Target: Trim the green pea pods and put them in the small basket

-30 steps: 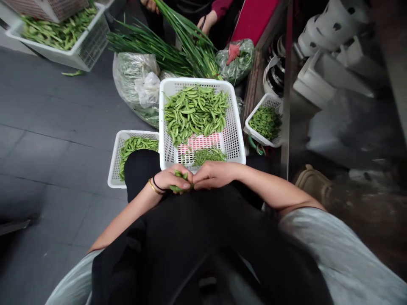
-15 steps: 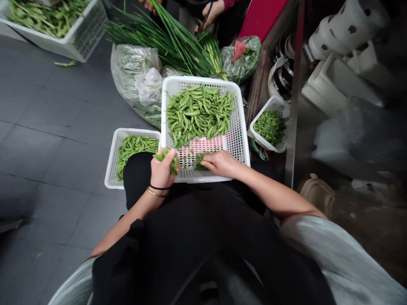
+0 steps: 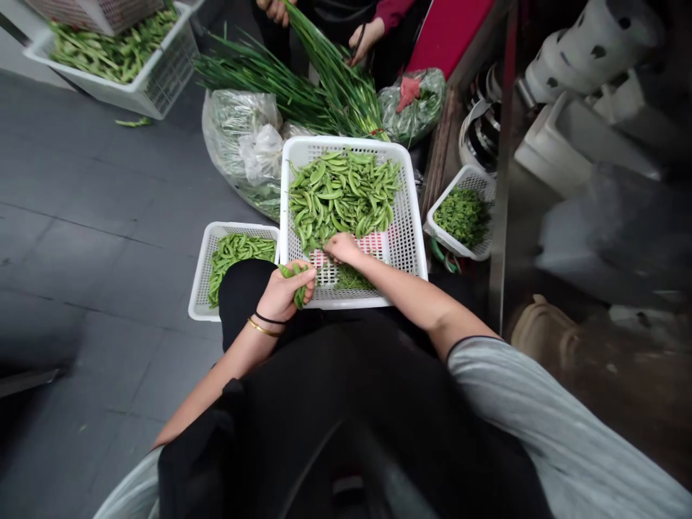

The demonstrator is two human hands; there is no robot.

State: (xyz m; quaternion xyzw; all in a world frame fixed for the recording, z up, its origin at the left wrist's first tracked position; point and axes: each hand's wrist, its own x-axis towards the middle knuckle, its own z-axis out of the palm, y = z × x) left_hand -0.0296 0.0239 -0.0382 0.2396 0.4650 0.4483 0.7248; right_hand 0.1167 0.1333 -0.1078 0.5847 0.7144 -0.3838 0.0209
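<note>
My left hand (image 3: 285,290) is closed around a small bunch of green pea pods (image 3: 298,278), held at the near left corner of a large white basket (image 3: 408,238). That basket holds a heap of pea pods (image 3: 343,193) at its far side and a small pile of green trimmings (image 3: 351,278) at its near edge. My right hand (image 3: 342,247) reaches into the basket, fingers curled at the near edge of the heap; I cannot see what is in them.
A smaller white basket of pods (image 3: 208,277) sits on the floor to the left. Another small basket of green bits (image 3: 460,215) stands right. Beyond lie plastic bags (image 3: 246,140) and long green stalks (image 3: 303,86), handled by another person's hands (image 3: 366,36). A further basket (image 3: 156,79) is top left.
My hands have parted from in front of my lap. The left one kept its pods and lifted to the basket's corner; the right one moved forward to the pod heap.
</note>
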